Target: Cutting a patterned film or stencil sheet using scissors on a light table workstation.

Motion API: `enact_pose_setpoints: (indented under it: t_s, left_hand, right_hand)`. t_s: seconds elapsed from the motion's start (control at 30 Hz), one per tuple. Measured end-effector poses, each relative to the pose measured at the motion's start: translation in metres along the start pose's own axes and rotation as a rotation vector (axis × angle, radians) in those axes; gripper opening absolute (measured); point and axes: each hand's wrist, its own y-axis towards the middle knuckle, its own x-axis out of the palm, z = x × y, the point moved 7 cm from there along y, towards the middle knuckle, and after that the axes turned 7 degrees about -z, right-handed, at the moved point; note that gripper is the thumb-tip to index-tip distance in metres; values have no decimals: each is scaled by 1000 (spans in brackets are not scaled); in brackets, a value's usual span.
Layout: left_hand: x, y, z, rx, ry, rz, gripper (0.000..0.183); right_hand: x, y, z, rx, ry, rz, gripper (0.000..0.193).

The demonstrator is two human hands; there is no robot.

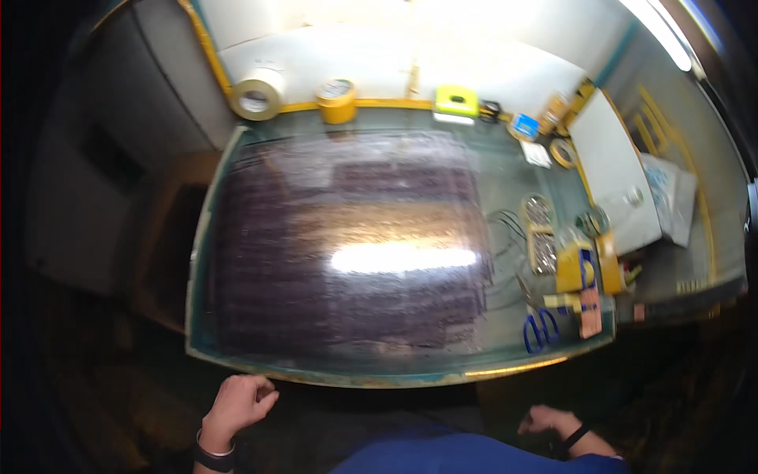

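Observation:
My left hand (239, 403) hangs just off the near edge of the table, left of its middle, with its fingers curled in. Nothing shows in it. Lower and to the right, my right hand (546, 419) is also apart from the table, fingers folded; it looks slightly blurred and seems to hold nothing. Dark streaky film or sheet material (395, 308) covers much of the table top (505, 340) and reflects a bright light. Blue-handled scissors (541, 330) lie at the near right corner, the table thing closest to my right hand.
Along the back stand a large tape roll (257, 95), a yellow tub-like roll (337, 101) and a lime-green box (456, 103). At the right are a tray of small metal parts (541, 237), a yellow holder (574, 267), a tape ring (563, 153) and a white panel (612, 174).

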Motion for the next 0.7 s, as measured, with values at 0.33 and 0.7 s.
enact_pose_setpoints:
  t_s: [0.33, 0.7]
  left_hand:
    - [74, 27, 190, 981, 292, 500, 59]
    - [136, 8, 155, 889, 552, 620, 67]
  right_hand:
    - [-131, -147, -125, -668, -31, 1485, 9]
    - [-154, -113, -90, -191, -99, 1872, 21]
